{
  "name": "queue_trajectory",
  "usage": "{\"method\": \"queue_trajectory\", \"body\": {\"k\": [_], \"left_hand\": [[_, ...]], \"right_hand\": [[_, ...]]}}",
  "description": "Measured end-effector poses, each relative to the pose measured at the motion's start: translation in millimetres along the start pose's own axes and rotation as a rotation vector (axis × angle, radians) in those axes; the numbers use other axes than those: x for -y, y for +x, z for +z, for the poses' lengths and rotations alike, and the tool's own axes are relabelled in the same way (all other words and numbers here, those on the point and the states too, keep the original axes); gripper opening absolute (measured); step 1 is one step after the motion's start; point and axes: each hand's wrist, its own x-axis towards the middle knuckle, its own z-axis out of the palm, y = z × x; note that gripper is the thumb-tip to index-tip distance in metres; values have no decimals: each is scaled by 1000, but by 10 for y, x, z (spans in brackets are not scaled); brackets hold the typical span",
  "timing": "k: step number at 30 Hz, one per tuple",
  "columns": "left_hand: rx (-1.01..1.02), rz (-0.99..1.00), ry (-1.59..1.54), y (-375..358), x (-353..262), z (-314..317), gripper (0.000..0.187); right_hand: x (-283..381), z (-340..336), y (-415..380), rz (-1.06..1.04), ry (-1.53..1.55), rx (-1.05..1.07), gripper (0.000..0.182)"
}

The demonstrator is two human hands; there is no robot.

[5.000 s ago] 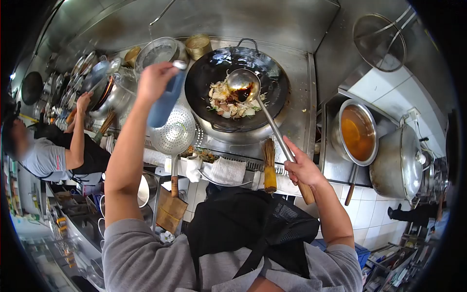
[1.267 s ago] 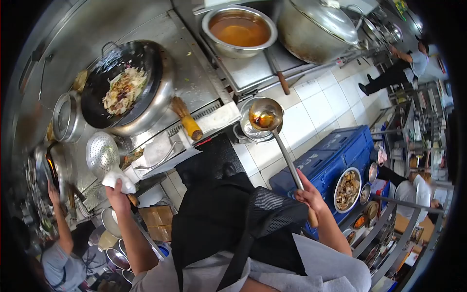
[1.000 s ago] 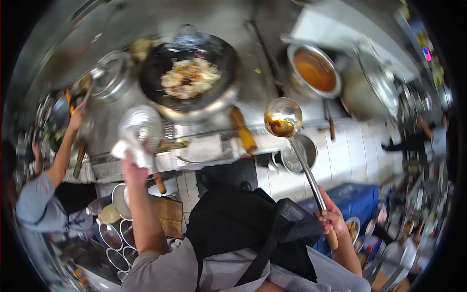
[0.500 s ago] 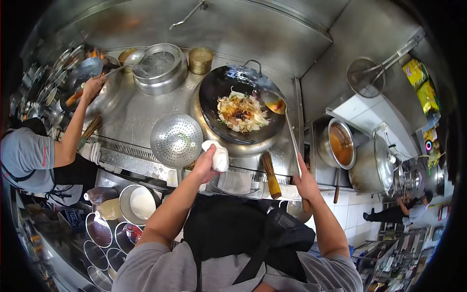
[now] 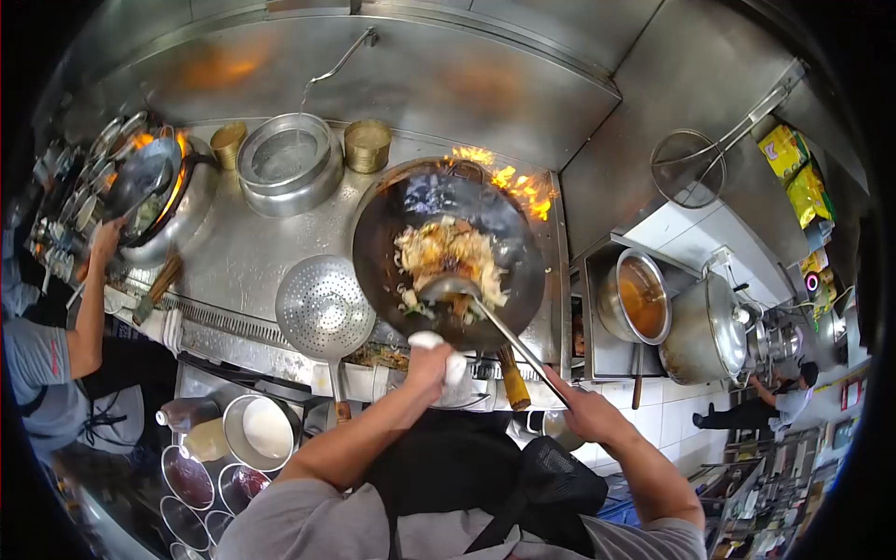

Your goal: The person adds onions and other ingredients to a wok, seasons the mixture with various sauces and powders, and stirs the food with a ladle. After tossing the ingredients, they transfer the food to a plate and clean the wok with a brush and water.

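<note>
My left hand (image 5: 429,367) is closed around a folded white cloth (image 5: 455,368) at the near edge of a large black wok (image 5: 515,271); the exact grip on the wok is hidden. Fingers wrapped round its long handle, my right hand (image 5: 583,411) holds a metal ladle (image 5: 509,334). The ladle's bowl rests in the stir-fried food (image 5: 448,245), pale strips with brown sauce on them. The wok is tilted toward me over the burner. Flames (image 5: 509,182) rise behind its far right rim.
Left of the wok lie a perforated strainer (image 5: 325,306) and a water-filled pot (image 5: 289,168) under a running tap. A bamboo brush (image 5: 512,381) stands at the near edge. To the right are a pot of brown liquid (image 5: 642,294) and a lidded pot (image 5: 700,327). A co-worker's arm (image 5: 89,308) works at the left.
My left hand brought the cloth to the wok's edge, and the wok tilted toward me. The ladle moved from the right rim into the food. Flames appeared behind the wok.
</note>
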Motion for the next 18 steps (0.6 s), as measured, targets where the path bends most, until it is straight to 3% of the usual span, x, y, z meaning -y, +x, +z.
{"method": "queue_trajectory", "body": {"k": [1, 3, 4, 5, 7, 9, 11, 13, 15, 17, 18], "left_hand": [[-39, -30, 16, -239, -191, 121, 18], [-10, -18, 19, 145, -39, 51, 12], [16, -9, 15, 429, -21, 72, 10], [10, -82, 47, 655, -44, 99, 11], [8, -120, 94, 808, -33, 56, 11], [48, -5, 57, 594, 268, -188, 14], [36, 37, 62, 138, 488, -376, 19], [96, -90, 25, -274, 491, -463, 17], [45, -44, -14, -468, 228, -105, 15], [-97, -64, -5, -282, -98, 150, 8], [-53, -68, -6, -90, -238, 301, 3]], "right_hand": [[-67, -80, -48, -4, 9, -1, 91], [-189, -213, -67, -63, 103, 65, 93], [-383, -63, 149, -132, 44, -33, 94], [-220, -179, 253, -23, 52, 4, 95], [-279, 47, 682, -9, 60, -56, 95], [-220, 82, 884, 8, -79, -198, 93], [-308, 130, 784, -19, -33, -250, 92], [-363, 148, 510, -37, 5, -291, 92], [-410, 61, 79, -29, 100, -106, 90], [-738, 107, -152, -187, 271, -37, 90], [-964, 240, -89, -321, 307, -103, 92]]}}
